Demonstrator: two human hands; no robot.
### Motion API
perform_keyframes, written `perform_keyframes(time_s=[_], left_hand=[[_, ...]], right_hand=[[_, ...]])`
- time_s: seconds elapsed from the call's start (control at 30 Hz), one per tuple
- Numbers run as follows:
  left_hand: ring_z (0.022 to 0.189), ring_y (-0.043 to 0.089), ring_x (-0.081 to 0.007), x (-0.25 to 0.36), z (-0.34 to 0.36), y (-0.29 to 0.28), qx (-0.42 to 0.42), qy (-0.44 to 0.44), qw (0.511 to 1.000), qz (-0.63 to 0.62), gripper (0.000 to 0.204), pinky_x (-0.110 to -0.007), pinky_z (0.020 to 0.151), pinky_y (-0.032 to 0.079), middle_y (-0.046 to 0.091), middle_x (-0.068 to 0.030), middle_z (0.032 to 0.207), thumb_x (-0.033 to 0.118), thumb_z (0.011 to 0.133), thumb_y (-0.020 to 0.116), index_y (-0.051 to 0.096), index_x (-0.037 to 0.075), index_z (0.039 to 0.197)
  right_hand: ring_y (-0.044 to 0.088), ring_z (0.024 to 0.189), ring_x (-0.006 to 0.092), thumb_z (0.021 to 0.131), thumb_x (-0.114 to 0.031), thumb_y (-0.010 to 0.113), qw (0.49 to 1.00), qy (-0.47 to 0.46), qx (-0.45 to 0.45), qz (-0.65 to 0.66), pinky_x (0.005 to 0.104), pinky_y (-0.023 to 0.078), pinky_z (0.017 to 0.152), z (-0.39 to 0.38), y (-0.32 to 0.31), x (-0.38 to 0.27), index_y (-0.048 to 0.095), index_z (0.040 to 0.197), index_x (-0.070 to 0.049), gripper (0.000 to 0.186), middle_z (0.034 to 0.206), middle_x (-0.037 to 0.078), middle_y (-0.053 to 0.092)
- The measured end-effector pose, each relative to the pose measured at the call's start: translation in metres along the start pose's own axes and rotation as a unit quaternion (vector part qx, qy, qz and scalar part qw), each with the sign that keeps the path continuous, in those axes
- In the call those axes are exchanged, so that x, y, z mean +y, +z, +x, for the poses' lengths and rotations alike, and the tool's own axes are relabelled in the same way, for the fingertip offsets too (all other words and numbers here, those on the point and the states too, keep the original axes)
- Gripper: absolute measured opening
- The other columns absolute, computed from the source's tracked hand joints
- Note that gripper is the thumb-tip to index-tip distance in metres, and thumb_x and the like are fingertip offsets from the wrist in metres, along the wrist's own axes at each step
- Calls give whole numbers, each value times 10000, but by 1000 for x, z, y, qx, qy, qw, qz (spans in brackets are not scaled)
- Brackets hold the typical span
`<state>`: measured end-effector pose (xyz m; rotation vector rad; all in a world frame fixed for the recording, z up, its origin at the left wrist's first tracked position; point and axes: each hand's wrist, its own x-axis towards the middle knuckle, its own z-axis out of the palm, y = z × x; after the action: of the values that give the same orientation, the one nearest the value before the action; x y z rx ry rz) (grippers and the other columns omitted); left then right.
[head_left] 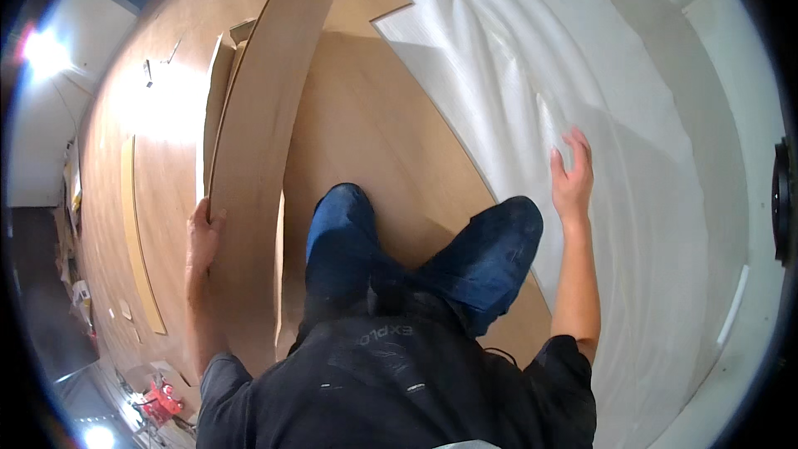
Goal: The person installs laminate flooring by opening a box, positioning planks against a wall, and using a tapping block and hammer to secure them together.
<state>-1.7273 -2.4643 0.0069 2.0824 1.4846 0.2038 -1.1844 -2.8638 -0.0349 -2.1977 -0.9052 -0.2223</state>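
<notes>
Left of the one pair of blue jeans (347, 229), the left hand (205, 239) grips one long brown board (259, 125) by its outer edge. Right of the jeans, the right hand (573, 179), fingers spread and empty, is over one white sheet (640, 258); contact is unclear. Far left of the jeans lie one yellow strip (137, 237) and one red tool (160, 403).

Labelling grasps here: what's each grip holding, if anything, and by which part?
Left grip: the wide brown plank, by its left long edge. Right grip: open, holding nothing.
</notes>
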Motion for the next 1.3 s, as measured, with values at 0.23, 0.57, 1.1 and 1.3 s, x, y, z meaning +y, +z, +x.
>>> perform_keyframes(time_s=[0.23,0.57,1.1,1.3], left_hand=[[1049,666,-257,250,-16,-26,-18,157,984,82,401,-387,942,505,704,-208,1116,116,965,613,591,-65,1322],[873,693,-351,477,157,55,-95,613,775,117,291,-464,805,545,718,-179,933,283,949,648,708,32,1085],[828,710,-297,416,401,502,-338,533,704,325,820,-433,792,576,748,-97,830,745,1005,300,787,109,829],[836,707,-306,436,372,544,-366,593,647,309,842,-445,805,576,745,-94,836,762,998,299,778,93,819]], right_hand=[[517,1314,350,923,-454,721,916,-380,113,70,481,427,1087,110,-50,-113,622,1254,-83,507,1460,151,531],[702,644,215,879,-605,694,894,-371,97,-233,339,552,547,247,-24,-97,628,771,-116,506,713,58,695],[665,741,364,963,-601,595,880,356,-262,-175,440,515,691,39,229,208,712,827,-16,611,749,191,680],[676,858,449,985,-667,475,834,426,-268,-225,517,513,776,-7,215,208,743,914,20,742,875,258,708]])
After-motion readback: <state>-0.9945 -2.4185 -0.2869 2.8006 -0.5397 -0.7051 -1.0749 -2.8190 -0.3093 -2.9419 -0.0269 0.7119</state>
